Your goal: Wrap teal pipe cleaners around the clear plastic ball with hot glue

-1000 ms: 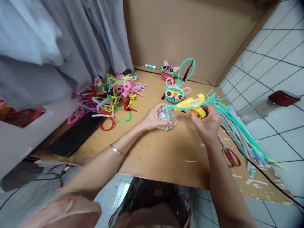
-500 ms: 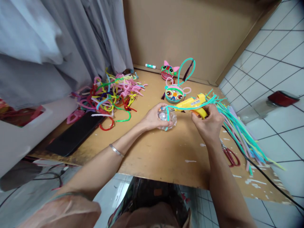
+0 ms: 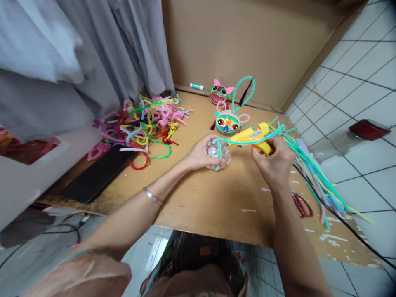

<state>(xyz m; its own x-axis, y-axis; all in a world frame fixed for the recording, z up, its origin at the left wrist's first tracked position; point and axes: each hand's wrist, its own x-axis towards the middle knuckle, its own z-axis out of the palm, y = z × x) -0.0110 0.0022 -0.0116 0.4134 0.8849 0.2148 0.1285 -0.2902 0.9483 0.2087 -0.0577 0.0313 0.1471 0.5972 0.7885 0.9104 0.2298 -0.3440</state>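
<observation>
1. The left hand (image 3: 198, 156) is closed around a clear ball (image 3: 220, 156), pressing it to the desk (image 3: 198, 202), which seems to steady it.
2. The right hand (image 3: 275, 163) is clamped on the handle of a yellow glue gun (image 3: 251, 134); its nozzle points at the ball, where a teal pipe cleaner (image 3: 247, 139) bends over the top, probably for gluing.
3. Red scissors (image 3: 300, 204) lie just right of that forearm, beside a bundle of straight pipe cleaners (image 3: 312, 173), within easy reach.
4. Farther back stand two pipe-cleaner faces (image 3: 228, 122), with a tangled pile (image 3: 145, 123) to the left.
</observation>
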